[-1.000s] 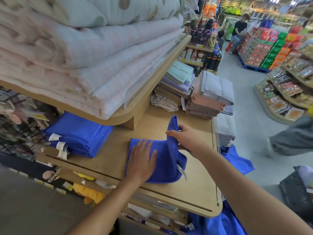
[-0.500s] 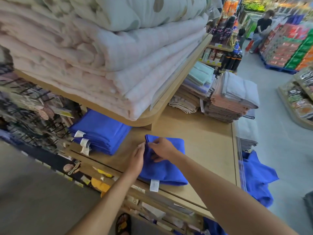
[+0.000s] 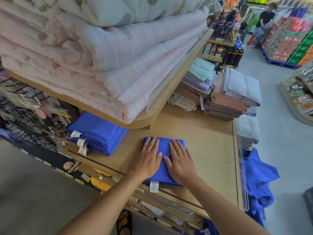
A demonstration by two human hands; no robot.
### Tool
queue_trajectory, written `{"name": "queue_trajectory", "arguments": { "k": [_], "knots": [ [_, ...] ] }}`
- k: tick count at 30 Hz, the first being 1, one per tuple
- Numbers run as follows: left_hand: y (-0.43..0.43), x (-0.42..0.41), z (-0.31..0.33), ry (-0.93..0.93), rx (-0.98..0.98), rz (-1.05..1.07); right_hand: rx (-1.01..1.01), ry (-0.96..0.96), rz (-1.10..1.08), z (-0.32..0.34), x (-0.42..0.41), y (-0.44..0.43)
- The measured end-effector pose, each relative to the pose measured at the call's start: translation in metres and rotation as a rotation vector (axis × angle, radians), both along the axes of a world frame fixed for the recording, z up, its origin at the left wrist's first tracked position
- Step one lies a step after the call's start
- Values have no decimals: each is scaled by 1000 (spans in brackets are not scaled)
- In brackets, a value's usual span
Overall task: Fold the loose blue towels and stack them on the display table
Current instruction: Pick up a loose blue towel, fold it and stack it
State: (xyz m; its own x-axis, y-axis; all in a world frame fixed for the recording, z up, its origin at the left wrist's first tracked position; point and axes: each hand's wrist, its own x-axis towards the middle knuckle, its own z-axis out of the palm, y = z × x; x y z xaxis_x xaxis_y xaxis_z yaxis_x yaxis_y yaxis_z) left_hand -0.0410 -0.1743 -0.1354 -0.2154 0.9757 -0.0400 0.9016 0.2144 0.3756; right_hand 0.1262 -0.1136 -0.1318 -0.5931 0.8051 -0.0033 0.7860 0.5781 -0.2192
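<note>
A folded blue towel (image 3: pixel 164 146) lies flat near the front edge of the wooden display table (image 3: pixel 208 150), its white label hanging over the edge. My left hand (image 3: pixel 147 160) presses flat on its left half, fingers straight. My right hand (image 3: pixel 180 161) presses flat on its right half beside it. To the left, under the upper shelf, sits a stack of folded blue towels (image 3: pixel 100 133) with white labels. Loose blue towels (image 3: pixel 259 177) hang off the table's right side beyond a clear plastic divider.
An upper shelf (image 3: pixel 171 99) loaded with pink and white quilts overhangs the table's back left. Stacks of beige, pink and grey towels (image 3: pixel 233 95) stand at the back right. A wire rack with small goods is at far left. People are in the far aisle.
The towel's raised corner was folded down. Both hands moved from pinching its left edge to lying flat on top. The view shifted left and nearer.
</note>
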Motion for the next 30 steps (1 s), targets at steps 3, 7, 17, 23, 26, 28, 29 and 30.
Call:
{"name": "queue_trajectory", "arguments": {
  "k": [3,7,17,23,26,28,29,30],
  "knots": [
    [1,-1,-3,21,-7,5,3,17,2,-2,-3,1],
    [-3,0,-1,2,-10,-5,-24,118,-94,6,1,-8],
    [-39,21,-3,-194,197,90,-870,625,-556,52,24,-21],
    [-55,-5,31,-1176,313,516,-864,806,-326,83,21,-45],
    [-71,-27,43,-1620,92,354,-899,844,-211,107,17,-49],
    [-81,-39,52,-1733,-39,248,-949,878,-162,122,10,-48],
    [-85,-46,59,-1742,-50,239,-984,907,-155,128,5,-47],
    [-87,-54,68,-1735,-21,233,-1021,941,-157,134,-1,-45]
  ]
}}
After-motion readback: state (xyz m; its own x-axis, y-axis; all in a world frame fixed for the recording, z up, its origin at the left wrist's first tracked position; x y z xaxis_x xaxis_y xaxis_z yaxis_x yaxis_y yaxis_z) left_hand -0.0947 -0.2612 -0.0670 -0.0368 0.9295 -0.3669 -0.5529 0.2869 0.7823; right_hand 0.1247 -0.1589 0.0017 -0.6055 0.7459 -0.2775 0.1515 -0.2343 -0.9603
